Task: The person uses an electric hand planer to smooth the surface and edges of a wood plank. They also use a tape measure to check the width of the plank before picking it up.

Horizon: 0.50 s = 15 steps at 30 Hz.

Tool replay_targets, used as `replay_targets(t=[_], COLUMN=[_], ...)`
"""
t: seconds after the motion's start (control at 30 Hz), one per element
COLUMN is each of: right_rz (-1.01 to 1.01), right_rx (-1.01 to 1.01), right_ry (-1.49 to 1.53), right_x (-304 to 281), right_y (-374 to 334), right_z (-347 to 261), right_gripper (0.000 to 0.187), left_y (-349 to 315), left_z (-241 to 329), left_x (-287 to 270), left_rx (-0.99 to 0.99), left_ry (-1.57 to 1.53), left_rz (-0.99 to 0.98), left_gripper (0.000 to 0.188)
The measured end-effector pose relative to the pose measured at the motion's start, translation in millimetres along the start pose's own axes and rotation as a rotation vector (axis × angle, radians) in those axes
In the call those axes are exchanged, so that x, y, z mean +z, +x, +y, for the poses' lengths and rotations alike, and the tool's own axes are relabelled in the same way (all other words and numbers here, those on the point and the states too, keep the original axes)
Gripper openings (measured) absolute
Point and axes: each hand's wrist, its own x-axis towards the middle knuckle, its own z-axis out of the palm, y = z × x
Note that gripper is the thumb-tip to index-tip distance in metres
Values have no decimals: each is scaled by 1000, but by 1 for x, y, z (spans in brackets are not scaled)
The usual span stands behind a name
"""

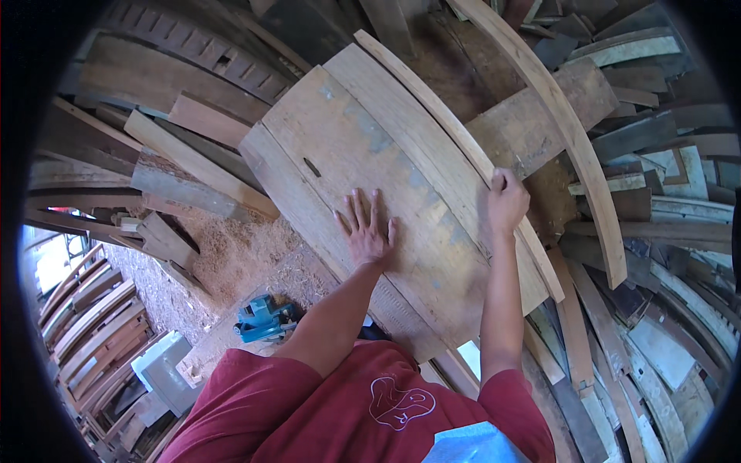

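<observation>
Worn board table [421, 255] with a wooden strip [449, 117]

Several wide boards side by side make up the table, marked by bluish-grey patches [372, 131] and a dark slot [312, 167] left of its middle. The strip runs along the table's right edge. The left hand [367, 238] rests flat near the table's middle, fingers spread.

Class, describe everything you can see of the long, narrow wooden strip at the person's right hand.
The wooden strip is long, slender and pale brown, with a plain, bare-looking surface. It lies lengthwise along the right side of the worn wooden tabletop, slanting from upper left to lower right in the picture. The right hand grips it, nearer its lower end. It looks slightly bowed, but the fisheye lens bends edges, so its true straightness cannot be told.
</observation>
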Motion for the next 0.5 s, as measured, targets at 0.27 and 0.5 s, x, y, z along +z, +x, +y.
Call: replay_targets(t=[0.27,0.5], right_rz=[-174,-300], right_rx=[102,189], right_ry=[7,114], right_x=[-8,-13], right_y=[27,61], right_z=[3,35], right_gripper=[45,53], left_y=[-2,5], left_z=[0,6], left_x=[-6,0], left_rx=[-30,28], left_ry=[9,-14], left_rz=[-48,5], left_gripper=[78,77])
